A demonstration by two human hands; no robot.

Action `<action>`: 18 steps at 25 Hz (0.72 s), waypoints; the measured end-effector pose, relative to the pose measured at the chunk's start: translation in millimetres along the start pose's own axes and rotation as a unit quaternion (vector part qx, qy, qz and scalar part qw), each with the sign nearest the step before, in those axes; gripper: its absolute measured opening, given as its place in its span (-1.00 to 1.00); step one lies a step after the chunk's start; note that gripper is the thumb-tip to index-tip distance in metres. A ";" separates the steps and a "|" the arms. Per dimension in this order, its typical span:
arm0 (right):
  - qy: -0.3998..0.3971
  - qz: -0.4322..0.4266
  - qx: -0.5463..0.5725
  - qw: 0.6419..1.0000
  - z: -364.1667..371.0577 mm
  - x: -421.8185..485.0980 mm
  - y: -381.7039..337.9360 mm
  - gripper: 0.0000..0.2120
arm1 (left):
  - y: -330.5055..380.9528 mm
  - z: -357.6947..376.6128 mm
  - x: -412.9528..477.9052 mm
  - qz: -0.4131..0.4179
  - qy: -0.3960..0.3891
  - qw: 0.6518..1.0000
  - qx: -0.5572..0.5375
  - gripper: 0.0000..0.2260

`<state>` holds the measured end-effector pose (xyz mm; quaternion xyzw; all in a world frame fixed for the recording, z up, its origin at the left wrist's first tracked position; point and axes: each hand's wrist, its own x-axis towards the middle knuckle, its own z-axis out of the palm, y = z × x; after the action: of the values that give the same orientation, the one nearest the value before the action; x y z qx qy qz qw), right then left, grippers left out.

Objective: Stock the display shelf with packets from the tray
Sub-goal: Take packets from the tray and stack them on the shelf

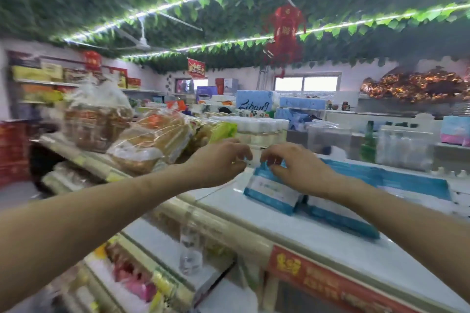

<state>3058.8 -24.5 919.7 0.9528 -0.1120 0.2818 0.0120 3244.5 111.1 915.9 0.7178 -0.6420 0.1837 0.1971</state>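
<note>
White shelf top (292, 234): the widest thing before the person, running from 7 o'clock to 3 o'clock of the hands. The packets of the task lie on it.
Bread bags (152, 140): at 9 o'clock of the hands, on the neighbouring shelf, in clear wrap. I count three for sure; the others are blurred.
Blue row (386, 176): at 3 o'clock, behind the right wrist. It looks like packets laid side by side, but it is too smeared to count.
Flat packet (340, 216): one, lying at 4 o'clock, just beside the standing one.
Packet (269, 192): one, blue and white, standing tilted on the shelf top at 5 o'clock below the hands.
Right hand (295, 169): its fingers are curled over the top edge of the packet and pinch it.
Left hand (218, 160): its fingers are curled toward the left corner of the same edge. The blur hides whether they pinch or only touch, so I cannot tell.
Bottle (189, 249): one, clear, on a lower shelf at 7 o'clock.
Tray: I cannot find it from here.
Risk: the packet is held only by its thin top edge and it leans. If it is let go before its base sits flat, I think it may tip over, or slide on the smooth top toward the front rim at 6 o'clock. A push to 4 o'clock could also shift the flat packet.
</note>
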 end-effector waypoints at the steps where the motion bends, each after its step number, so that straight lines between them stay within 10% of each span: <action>1: -0.009 -0.032 0.025 0.999 21.3 20.7 -35.5 -0.77 | -33.1 -14.0 -38.0 -0.043 -0.001 0.999 0.016 -0.83; 10: -0.158 -0.211 0.229 0.937 217.2 49.9 -319.5 -0.74 | -161.8 -39.2 -391.0 -0.362 -0.030 0.930 0.062 -0.79; 18: -0.383 -0.242 0.211 0.866 407.3 -54.3 -422.3 -0.72 | -147.3 37.5 -593.0 -0.543 -0.119 0.831 0.002 -0.72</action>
<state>3325.1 363.3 564.9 0.9630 0.1884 -0.1000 -0.1650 3327.1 609.7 570.4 0.9674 -0.1672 -0.0382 0.1862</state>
